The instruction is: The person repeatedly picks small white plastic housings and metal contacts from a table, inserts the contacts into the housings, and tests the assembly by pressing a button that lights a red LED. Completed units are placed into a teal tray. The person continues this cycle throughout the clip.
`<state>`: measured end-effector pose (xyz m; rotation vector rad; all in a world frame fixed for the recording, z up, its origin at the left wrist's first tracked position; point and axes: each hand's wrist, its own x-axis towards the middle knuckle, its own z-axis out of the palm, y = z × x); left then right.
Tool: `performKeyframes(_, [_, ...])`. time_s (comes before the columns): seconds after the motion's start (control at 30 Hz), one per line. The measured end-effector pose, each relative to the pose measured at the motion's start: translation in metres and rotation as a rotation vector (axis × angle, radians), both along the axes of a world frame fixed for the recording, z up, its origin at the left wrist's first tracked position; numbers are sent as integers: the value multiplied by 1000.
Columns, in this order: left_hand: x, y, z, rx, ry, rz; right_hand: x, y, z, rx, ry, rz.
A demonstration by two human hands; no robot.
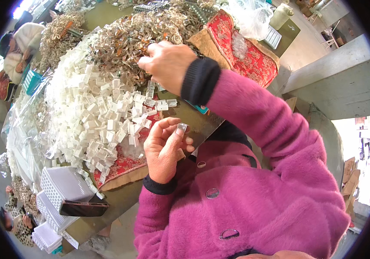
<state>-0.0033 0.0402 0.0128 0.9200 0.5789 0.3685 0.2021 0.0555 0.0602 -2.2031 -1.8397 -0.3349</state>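
Observation:
My left hand [163, 151] is raised near the table's front edge. Between its thumb and fingers is a small clear plastic piece [182, 127], like the box-shaped pieces heaped nearby. My right hand [167, 64] reaches over the near side of a heap of shiny metal and clear bits [129, 39]; motion blurs its fingers, and I cannot tell whether they hold anything. Left of both hands spreads a large pile of small translucent white plastic boxes [103, 112]. A few loose boxes [164, 104] lie between my two hands.
Red patterned cloth [118, 166] shows under the pile, and more red cloth [254, 56] lies at the far right. White perforated trays [66, 183] and a dark phone [83, 209] stand at the near left. Other people [23, 43] sit along the left side.

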Motion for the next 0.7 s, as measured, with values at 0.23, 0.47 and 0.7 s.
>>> performKeyframes(0.23, [-11, 10, -8, -35, -84, 96, 21, 31, -11, -189, 41, 97])
performKeyframes(0.47, [-17, 13, -5, -37, -161, 146, 23, 28, 10, 557, 978, 233])
performKeyframes(0.7, [-36, 14, 25, 138, -206, 399, -38, -17, 14, 571, 828, 330])
